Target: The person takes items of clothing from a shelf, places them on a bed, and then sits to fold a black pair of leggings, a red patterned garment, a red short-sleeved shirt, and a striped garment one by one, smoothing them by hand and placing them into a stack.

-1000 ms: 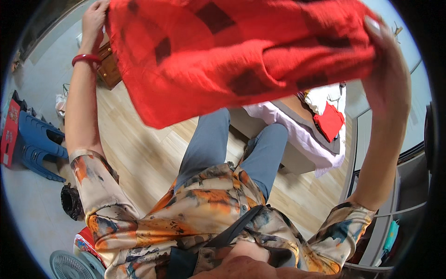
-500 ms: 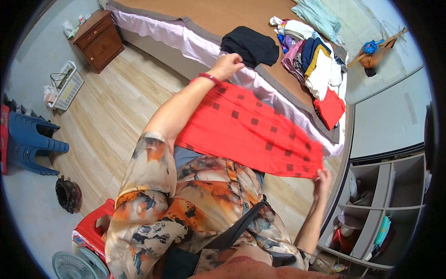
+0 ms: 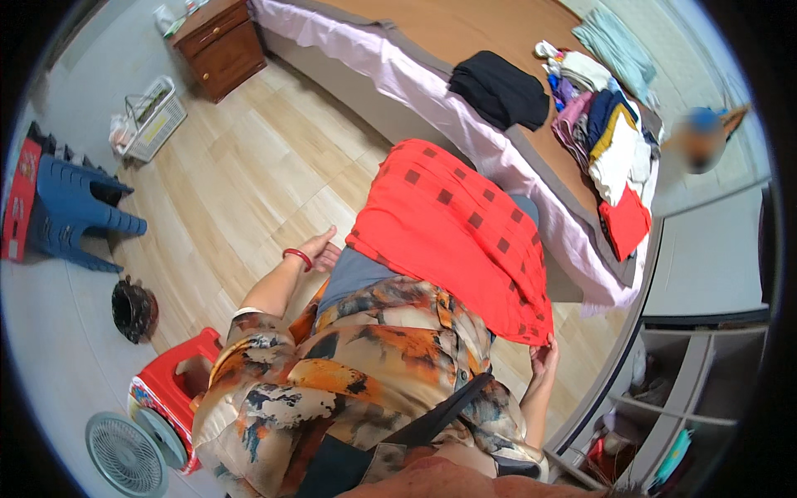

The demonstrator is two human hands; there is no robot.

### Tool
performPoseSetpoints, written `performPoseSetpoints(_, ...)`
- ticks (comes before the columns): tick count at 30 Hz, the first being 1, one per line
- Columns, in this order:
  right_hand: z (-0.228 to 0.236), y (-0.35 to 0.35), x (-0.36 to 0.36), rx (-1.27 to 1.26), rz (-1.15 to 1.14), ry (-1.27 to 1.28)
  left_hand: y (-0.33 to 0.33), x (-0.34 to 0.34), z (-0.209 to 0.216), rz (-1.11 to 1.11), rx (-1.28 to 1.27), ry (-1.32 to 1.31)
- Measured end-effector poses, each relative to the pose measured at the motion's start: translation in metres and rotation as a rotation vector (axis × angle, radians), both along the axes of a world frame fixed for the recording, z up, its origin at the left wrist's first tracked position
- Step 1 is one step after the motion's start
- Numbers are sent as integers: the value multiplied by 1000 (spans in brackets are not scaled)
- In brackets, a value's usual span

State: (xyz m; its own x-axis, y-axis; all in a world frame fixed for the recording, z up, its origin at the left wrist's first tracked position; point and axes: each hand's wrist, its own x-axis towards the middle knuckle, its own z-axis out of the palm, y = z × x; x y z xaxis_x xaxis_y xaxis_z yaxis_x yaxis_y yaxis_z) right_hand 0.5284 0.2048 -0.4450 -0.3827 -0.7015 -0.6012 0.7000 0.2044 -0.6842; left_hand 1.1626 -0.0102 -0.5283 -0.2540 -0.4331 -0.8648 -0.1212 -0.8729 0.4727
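Observation:
A red cloth with dark squares (image 3: 448, 224) lies spread over my lap, its far edge close to the bed's side. My right hand (image 3: 544, 358) pinches its near right corner. My left hand (image 3: 319, 251), with a red bangle at the wrist, is off the cloth, just left of its near left edge. Its fingers are stretched out and hold nothing. On the bed ahead rests a folded black garment (image 3: 500, 90). To its right sits a heap of folded clothes (image 3: 610, 137), with a folded red piece (image 3: 625, 224) at its near end.
The bed (image 3: 440, 29) has a brown top and a pale pink skirt. A wooden nightstand (image 3: 220, 50), a white basket (image 3: 154, 120), blue stools (image 3: 79, 207), a red stool (image 3: 170, 382) and a fan (image 3: 126, 455) stand leftward. Grey shelves (image 3: 697, 365) are at right.
My left hand has let go of the cloth and come back left and nearer. The cloth has settled over my lap. My right hand, still on its corner, has moved slightly left and nearer.

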Motion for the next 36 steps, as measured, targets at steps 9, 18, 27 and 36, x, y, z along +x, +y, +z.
performPoseSetpoints(9,-9,13,-19,9,26,-26,7,-27,-46,151,-324,-170)
performPoseSetpoints(18,-9,9,-9,90,32,-15,-17,-52,-18,166,-187,157)
performPoseSetpoints(27,1,0,-2,214,81,-48,-36,-70,-49,626,-139,434)
performPoseSetpoints(36,2,0,-12,154,52,104,-44,-2,24,994,-419,363)
